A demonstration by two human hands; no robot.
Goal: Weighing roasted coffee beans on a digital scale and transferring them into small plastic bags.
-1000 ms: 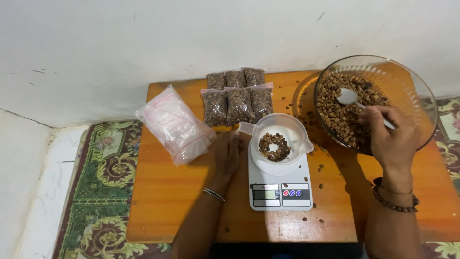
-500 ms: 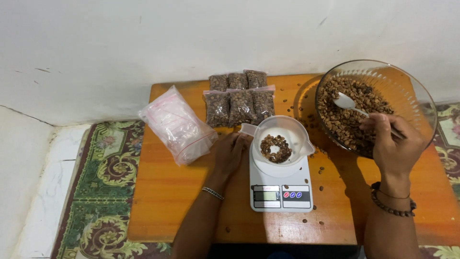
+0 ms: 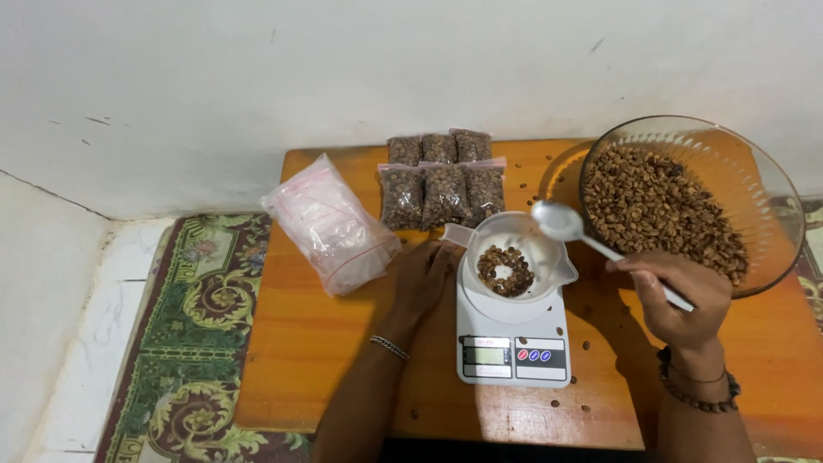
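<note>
Six small clear filled bean packets point(image 3: 443, 177) lie in two rows of three. There is one glass bowl of brown beans point(image 3: 776, 197), one white digital scale point(image 3: 512, 347), one white measuring cup point(image 3: 549, 257), one metal spoon point(image 3: 559, 222) and one bundle of empty plastic bags point(image 3: 330, 223).

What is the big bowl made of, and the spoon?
The big bowl looks like clear glass, perhaps plastic: the orange table shows through its wall. The spoon in the right hand looks like shiny pale metal or plastic; hard to tell.
</note>
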